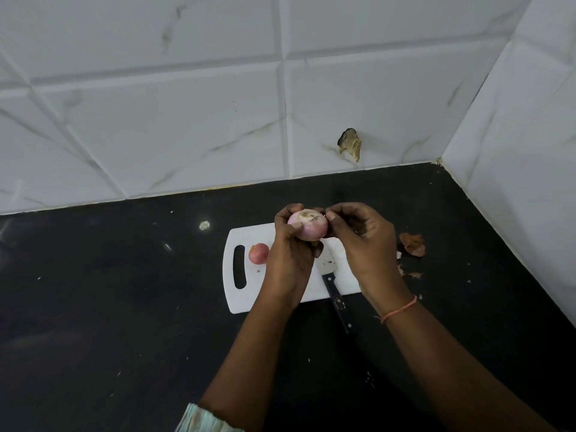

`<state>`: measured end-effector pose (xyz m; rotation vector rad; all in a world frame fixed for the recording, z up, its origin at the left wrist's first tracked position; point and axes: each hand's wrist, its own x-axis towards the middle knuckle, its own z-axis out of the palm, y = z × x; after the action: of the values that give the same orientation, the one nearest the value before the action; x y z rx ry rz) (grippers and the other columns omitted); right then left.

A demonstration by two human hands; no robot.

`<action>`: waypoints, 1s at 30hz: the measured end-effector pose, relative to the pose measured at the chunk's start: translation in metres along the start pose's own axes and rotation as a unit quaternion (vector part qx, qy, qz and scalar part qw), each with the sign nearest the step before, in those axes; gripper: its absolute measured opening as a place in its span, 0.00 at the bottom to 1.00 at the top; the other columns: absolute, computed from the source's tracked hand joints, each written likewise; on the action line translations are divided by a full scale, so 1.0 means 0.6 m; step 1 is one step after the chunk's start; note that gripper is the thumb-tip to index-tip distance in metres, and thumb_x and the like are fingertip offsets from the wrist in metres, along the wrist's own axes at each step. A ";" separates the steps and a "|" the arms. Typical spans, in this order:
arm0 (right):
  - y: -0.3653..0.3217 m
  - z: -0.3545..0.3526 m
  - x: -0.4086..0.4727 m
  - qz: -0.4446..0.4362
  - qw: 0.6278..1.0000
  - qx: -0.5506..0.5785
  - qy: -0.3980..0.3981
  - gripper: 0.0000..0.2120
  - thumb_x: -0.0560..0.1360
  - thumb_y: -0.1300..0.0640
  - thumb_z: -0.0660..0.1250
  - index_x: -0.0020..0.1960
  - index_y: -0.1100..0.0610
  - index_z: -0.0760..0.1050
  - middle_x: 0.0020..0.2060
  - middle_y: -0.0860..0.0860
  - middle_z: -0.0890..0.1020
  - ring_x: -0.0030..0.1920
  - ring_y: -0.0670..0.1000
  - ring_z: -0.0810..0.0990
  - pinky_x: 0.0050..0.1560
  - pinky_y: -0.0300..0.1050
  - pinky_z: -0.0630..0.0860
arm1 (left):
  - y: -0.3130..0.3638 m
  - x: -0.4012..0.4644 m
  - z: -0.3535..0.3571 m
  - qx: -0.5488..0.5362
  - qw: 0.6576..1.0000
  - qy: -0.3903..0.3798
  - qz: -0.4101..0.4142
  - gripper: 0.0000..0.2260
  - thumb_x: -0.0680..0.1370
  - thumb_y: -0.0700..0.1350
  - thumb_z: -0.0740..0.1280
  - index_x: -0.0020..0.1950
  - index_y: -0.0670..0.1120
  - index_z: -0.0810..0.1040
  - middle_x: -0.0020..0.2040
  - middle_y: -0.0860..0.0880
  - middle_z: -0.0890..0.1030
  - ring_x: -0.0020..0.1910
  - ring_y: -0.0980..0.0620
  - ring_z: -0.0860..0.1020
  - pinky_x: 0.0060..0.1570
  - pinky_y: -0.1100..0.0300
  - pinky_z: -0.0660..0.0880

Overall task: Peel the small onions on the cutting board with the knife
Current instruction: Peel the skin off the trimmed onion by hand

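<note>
My left hand (pixel 291 260) grips a small pale pink onion (pixel 307 226) held above the white cutting board (pixel 246 294); its cut top faces up. The fingertips of my right hand (pixel 364 241) pinch at the onion's right side, where a bit of skin seems caught. A second, reddish onion (pixel 258 253) with its skin on lies on the board near the handle slot. The knife (pixel 335 291) rests on the board between my wrists, black handle sticking out over the front edge, blade partly hidden under my left hand.
The board lies on a black countertop (pixel 109 307) in a corner of white tiled walls. Brown onion skins (pixel 412 244) lie on the counter right of the board. A damaged patch (pixel 350 144) marks the back wall. An orange band circles my right wrist.
</note>
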<state>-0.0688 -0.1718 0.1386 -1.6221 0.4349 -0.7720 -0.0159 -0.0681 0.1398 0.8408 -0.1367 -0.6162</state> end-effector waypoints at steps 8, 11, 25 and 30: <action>-0.007 -0.011 0.001 -0.030 0.993 -0.014 -0.112 0.15 0.73 0.61 0.73 0.59 0.57 0.80 0.55 0.53 0.77 0.50 0.49 0.82 0.49 0.40 0.80 | 0.021 0.006 0.007 -0.054 0.995 0.013 -0.078 0.15 0.84 0.53 0.56 0.51 0.43 0.75 0.35 0.46 0.77 0.26 0.56 0.70 0.24 0.65 0.67; -0.005 -0.011 0.001 -0.072 0.992 -0.056 -0.087 0.13 0.70 0.54 0.75 0.53 0.52 0.80 0.50 0.49 0.77 0.45 0.47 0.81 0.45 0.38 0.78 | 0.023 0.010 0.006 -0.008 0.992 0.024 -0.121 0.24 0.83 0.60 0.55 0.50 0.40 0.76 0.33 0.47 0.72 0.25 0.57 0.68 0.23 0.66 0.64; -0.003 -0.002 0.000 -0.019 0.999 -0.015 -0.028 0.07 0.75 0.64 0.71 0.46 0.53 0.76 0.42 0.47 0.82 0.42 0.45 0.81 0.40 0.34 0.77 | 0.033 0.009 0.005 0.095 0.981 0.010 -0.169 0.21 0.84 0.58 0.54 0.51 0.42 0.77 0.37 0.44 0.76 0.28 0.54 0.66 0.24 0.64 0.64; -0.006 -0.009 0.001 -0.028 0.996 0.004 -0.080 0.10 0.74 0.56 0.72 0.54 0.55 0.80 0.50 0.48 0.81 0.51 0.47 0.81 0.48 0.38 0.79 | 0.030 0.004 0.008 0.102 0.984 0.017 -0.147 0.19 0.84 0.56 0.56 0.52 0.43 0.78 0.34 0.48 0.77 0.28 0.55 0.65 0.25 0.65 0.64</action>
<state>-0.0728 -0.1755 0.1424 -1.6798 0.2720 -0.6786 -0.0074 -0.0637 0.1560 1.0806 -0.0441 -0.8747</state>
